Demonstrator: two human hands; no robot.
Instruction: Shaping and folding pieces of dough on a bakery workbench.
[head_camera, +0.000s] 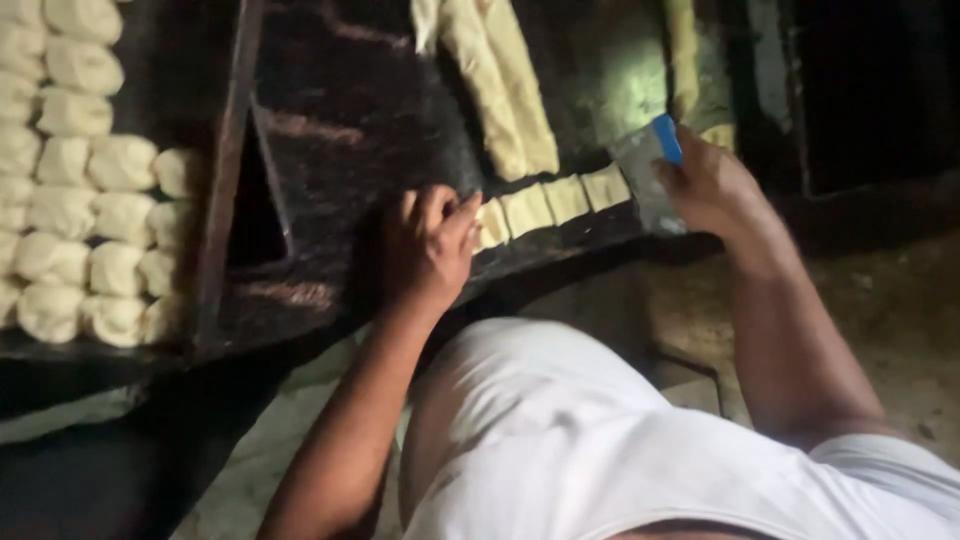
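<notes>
My left hand (428, 245) curls over the end piece of a row of cut dough squares (548, 203) on a dark work table (340, 130). My right hand (708, 185) grips a metal dough scraper (648, 165) with a blue handle, its blade standing just right of the last cut square. Behind the row lie long uncut dough strips (505, 85). Whether the left fingers have closed around the end piece or only press on it is unclear.
A dark tray (222, 200) at the left carries several rounded dough pieces (85, 200) in rows. Another dough strip (683, 50) lies at the back right. My white-clad lap fills the bottom; a dusty floor (890, 300) shows at right.
</notes>
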